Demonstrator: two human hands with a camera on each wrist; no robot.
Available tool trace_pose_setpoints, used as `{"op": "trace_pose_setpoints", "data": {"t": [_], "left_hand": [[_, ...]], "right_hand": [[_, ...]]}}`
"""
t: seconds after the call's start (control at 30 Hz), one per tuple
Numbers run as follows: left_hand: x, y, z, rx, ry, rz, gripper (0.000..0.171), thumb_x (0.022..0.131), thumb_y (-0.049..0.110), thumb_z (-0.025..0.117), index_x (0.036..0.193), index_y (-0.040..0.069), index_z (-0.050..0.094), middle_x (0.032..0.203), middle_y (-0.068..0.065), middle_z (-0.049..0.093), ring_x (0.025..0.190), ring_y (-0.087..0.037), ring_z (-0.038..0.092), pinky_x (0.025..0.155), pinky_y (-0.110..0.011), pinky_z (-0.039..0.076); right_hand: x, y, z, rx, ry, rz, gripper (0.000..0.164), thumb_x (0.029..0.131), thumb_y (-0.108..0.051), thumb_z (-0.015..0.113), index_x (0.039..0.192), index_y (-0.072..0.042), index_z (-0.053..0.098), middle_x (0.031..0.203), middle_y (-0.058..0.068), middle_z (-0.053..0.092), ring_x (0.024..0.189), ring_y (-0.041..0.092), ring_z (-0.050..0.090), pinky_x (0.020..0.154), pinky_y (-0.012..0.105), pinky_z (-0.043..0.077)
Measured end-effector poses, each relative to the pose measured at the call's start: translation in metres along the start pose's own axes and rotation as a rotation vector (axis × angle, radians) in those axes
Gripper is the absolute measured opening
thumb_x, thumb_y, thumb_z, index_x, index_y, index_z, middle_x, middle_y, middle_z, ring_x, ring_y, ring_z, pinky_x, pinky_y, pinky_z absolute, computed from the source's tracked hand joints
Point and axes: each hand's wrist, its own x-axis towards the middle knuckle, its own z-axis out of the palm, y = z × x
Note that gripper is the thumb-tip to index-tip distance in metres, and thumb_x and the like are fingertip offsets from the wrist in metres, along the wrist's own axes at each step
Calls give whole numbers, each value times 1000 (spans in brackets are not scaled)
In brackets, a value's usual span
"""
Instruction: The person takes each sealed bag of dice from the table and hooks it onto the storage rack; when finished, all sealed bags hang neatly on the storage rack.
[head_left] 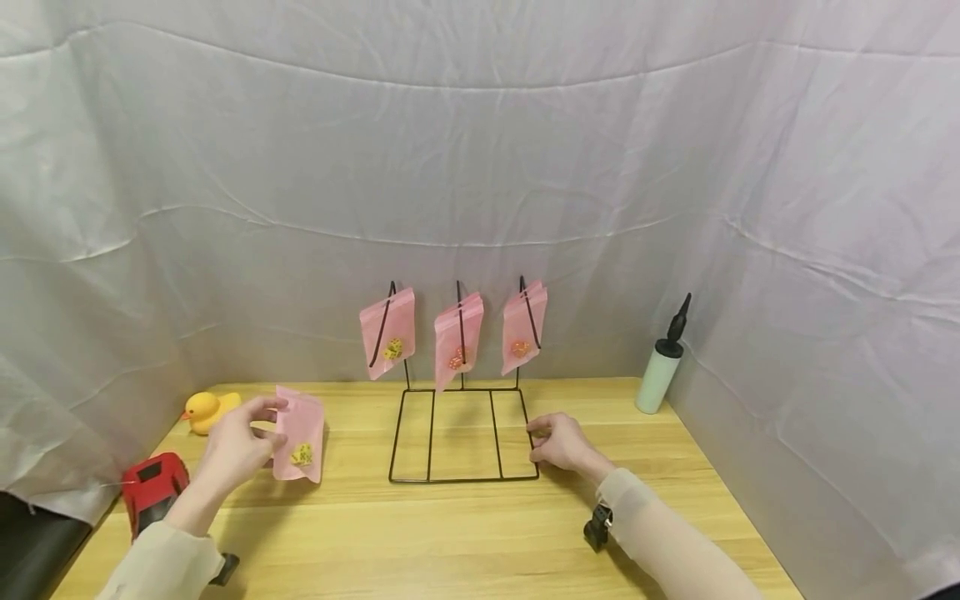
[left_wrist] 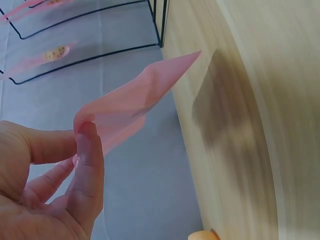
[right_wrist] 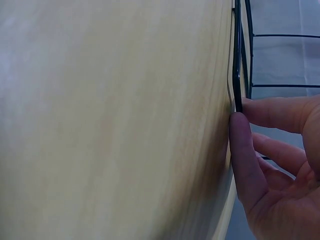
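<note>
My left hand (head_left: 236, 437) pinches the left edge of a small pink bag (head_left: 307, 418) between thumb and fingers. Yellow dice (head_left: 302, 454) show low in this bag. Seen from the left wrist, the pink bag (left_wrist: 125, 102) tilts out over the table and casts a shadow on it. At the black wire rack (head_left: 465, 481), my right hand (head_left: 564, 442) grips the right side of the base; the right wrist view shows thumb and finger pinching its wire (right_wrist: 237, 65). Three pink bags hang on the rack's prongs: a left one (head_left: 401, 317) with yellow dice, a middle one (head_left: 446, 333) and a right one (head_left: 513, 325) with orange-red pieces.
A yellow rubber duck (head_left: 202, 408) and a red toy car (head_left: 159, 483) stand left, close to my left arm. At the back right corner stands a pale green hand pump (head_left: 657, 379) with a black nozzle. Grey curtains (head_left: 465, 167) enclose the wooden table (head_left: 375, 542).
</note>
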Motion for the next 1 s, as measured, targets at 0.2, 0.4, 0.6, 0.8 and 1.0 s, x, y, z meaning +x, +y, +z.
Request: {"op": "trace_pose_setpoints", "data": {"t": [0.2, 0.4, 0.6, 0.8, 1.0], "left_hand": [[-9, 4, 7, 6, 11, 33, 56, 95, -2, 77, 149, -1, 63, 134, -33, 69, 97, -29, 81, 67, -34, 70], [-19, 13, 12, -7, 24, 64, 56, 93, -3, 78, 148, 0, 65, 129, -29, 72, 91, -13, 78, 64, -26, 67], [-31, 23, 14, -16, 75, 142, 55, 91, -6, 80, 144, 2, 69, 123, -25, 76, 88, -1, 75, 62, -25, 64], [-40, 32, 18, -31, 144, 244, 55, 87, -10, 83, 139, 3, 74, 117, -21, 77, 84, 12, 71, 56, -24, 60], [-45, 39, 20, -49, 191, 333, 55, 84, -12, 85, 136, 4, 76, 111, -17, 78, 85, 13, 70, 50, -22, 55]], "right_hand": [[0, 0, 0, -7, -2, 6, 54, 80, 2, 92, 133, -2, 79, 119, 15, 85, 101, 21, 81, 81, 35, 69], [-1, -1, 0, -7, -3, 14, 53, 81, 3, 92, 132, -2, 79, 116, 13, 85, 99, 19, 80, 80, 34, 68], [-1, -2, -1, 5, -1, 5, 54, 81, 4, 91, 133, 1, 78, 120, 17, 83, 100, 20, 80, 80, 35, 69], [-1, -2, -1, 12, -5, 7, 54, 81, 5, 91, 133, 2, 78, 123, 19, 82, 100, 20, 79, 80, 35, 69], [-1, -3, 0, 2, -2, 17, 53, 81, 4, 92, 132, 1, 78, 118, 16, 83, 98, 18, 79, 80, 34, 69]]}}
